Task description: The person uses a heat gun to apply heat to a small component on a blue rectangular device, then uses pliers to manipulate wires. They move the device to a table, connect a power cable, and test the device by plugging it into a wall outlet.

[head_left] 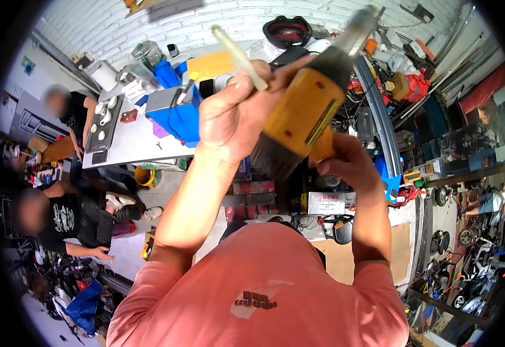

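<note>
In front of my chest I hold a yellow and black heat gun (310, 110), its metal nozzle (358, 32) tilted up to the right and slightly blurred. My right hand (351, 162) is wrapped round its handle, which is partly hidden behind the body. A pale, whitish stick (235, 51) slants up and left from my left hand (235, 110), pinched between thumb and fingers. Some left fingers pass behind the heat gun, so whether they touch it I cannot tell. Below both hands lies the shaded front of the bench.
A white table (168, 149) at left carries a blue box (174, 113), a tea tray (102, 128) and jars. A black and red cap (287, 32) lies at the back. Tools clutter the right. Two people are at the left, one seated. A yellow bucket (147, 176) stands below the table.
</note>
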Motion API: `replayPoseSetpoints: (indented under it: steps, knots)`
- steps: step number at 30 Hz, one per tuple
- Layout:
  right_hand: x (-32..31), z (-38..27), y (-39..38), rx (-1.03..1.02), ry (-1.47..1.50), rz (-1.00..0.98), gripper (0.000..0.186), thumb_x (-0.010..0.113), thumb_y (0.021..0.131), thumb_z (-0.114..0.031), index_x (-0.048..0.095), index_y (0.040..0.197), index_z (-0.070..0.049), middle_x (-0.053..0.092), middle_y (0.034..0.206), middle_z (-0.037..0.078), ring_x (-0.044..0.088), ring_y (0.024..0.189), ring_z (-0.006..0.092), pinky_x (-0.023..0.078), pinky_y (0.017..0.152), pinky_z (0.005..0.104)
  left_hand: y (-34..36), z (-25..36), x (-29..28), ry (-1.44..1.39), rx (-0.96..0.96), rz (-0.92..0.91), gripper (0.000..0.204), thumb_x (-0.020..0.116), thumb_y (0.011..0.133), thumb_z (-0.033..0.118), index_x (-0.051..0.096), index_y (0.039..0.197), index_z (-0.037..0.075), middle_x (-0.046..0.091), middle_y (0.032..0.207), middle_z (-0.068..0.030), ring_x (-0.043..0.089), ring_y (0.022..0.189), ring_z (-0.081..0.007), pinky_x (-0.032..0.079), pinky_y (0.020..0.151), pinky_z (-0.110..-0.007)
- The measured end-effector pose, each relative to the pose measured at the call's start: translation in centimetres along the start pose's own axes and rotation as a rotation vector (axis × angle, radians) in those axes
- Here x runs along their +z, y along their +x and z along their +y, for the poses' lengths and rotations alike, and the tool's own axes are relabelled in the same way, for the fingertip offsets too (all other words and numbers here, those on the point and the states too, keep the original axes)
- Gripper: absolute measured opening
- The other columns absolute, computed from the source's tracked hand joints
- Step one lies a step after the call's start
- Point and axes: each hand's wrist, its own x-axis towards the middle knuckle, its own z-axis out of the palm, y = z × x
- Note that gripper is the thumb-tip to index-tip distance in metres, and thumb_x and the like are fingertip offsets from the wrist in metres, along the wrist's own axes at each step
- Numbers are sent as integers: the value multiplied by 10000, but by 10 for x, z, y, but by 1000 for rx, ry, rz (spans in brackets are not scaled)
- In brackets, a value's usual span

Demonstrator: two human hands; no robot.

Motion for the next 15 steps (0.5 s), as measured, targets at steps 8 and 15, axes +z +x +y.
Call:
replayPoseSetpoints:
  steps: [8, 15]
  knots:
    - [2, -34, 38, -119, -303, 515, 262, 737, 984, -134, 662, 1217, -42, 635, 909, -47, 522, 700, 29, 423, 631, 196, -210, 56, -83, 107, -35, 359, 285, 646, 986, 262, 637, 1185, 58, 622, 1276, -197, 628, 1159, -354, 533, 940, -507]
    - [45, -38, 80, -216, -282, 747, 234, 759, 972, -158, 688, 1163, -43, 712, 894, -1, 631, 669, 65, 459, 548, 206, -372, 62, -168, 90, -51, 1023, 206, 604, 1027, 263, 684, 1189, 165, 730, 1209, -71, 694, 1060, -220, 544, 907, -451]
